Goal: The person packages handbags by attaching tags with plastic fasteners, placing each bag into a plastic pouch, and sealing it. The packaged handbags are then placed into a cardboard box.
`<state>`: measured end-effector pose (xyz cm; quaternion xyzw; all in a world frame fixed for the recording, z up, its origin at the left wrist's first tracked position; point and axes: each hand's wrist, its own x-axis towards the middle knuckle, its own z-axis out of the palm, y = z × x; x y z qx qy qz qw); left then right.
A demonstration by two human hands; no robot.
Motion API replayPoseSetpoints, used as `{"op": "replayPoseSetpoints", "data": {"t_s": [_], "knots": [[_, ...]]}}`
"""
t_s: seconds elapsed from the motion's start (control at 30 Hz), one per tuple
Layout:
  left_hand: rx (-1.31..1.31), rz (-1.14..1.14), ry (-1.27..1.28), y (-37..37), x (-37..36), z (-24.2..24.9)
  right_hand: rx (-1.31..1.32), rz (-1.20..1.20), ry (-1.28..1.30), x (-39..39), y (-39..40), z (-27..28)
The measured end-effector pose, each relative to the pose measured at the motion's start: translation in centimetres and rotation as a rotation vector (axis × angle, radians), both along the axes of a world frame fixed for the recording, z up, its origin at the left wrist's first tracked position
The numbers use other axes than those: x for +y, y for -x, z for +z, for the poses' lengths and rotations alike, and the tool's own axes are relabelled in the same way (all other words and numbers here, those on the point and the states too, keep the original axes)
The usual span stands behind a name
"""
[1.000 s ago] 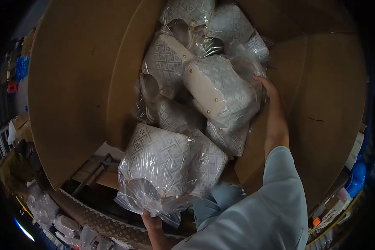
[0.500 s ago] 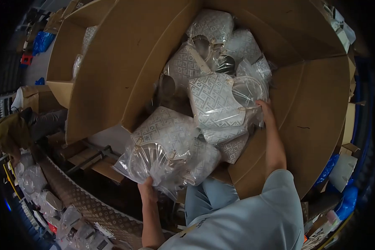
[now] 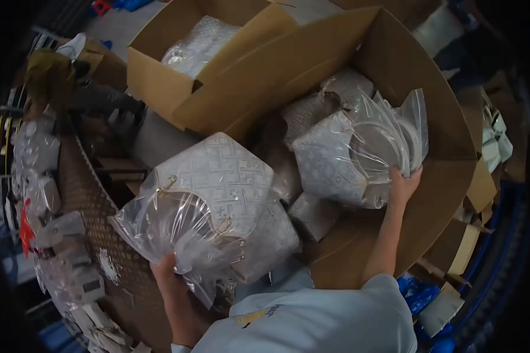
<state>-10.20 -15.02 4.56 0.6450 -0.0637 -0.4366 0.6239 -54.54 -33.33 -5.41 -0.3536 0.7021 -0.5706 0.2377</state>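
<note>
My left hand (image 3: 166, 266) is closed on the gathered clear plastic around a pale patterned handbag (image 3: 232, 176). That bag hangs outside the big cardboard box (image 3: 447, 126), and a second wrapped handbag (image 3: 271, 244) lies against its underside. Inside the box, my right hand (image 3: 405, 187) grips another plastic-wrapped handbag (image 3: 330, 159) at the handle end, where its curved handles show through the film. Behind it, more wrapped handbags (image 3: 350, 85) rest in the box, partly hidden.
A smaller carton (image 3: 159, 82) with bubble-wrapped items stands beyond the big box. On the left, a brown patterned surface (image 3: 94, 217) runs beside a row of plastic-wrapped goods (image 3: 70, 259). Another person (image 3: 53, 79) bends over at far left. Blue plastic (image 3: 418, 294) lies at right.
My left hand has drawn its handbags left, out over the box's edge. My right hand has lifted its handbag slightly to the right. The view has turned toward the left.
</note>
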Motion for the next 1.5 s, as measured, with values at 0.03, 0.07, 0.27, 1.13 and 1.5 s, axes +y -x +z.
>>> {"op": "replayPoseSetpoints", "data": {"t_s": [0.03, 0.07, 0.27, 1.13, 1.5], "knots": [[-0.020, 0.027, 0.047, -0.6, 1.5, 2.0, 0.164, 0.022, -0.017, 0.0, -0.6, 1.5], [-0.032, 0.082, 0.062, -1.3, 3.1, 3.6, 0.324, 0.049, -0.025, 0.2, -1.4, 2.9], [-0.424, 0.287, 0.032, -3.2, 12.8, 14.5, 0.199, 0.467, 0.149, 2.2, -9.1, 11.5], [-0.793, 1.866, -0.026, -8.0, 63.3, 10.6, -0.551, 2.467, 0.383, 50.4, -74.6, 29.8], [-0.537, 1.786, -0.346, -11.1, 65.8, 8.6, -0.067, 2.951, -0.043, 62.1, -82.3, 19.5]]}}
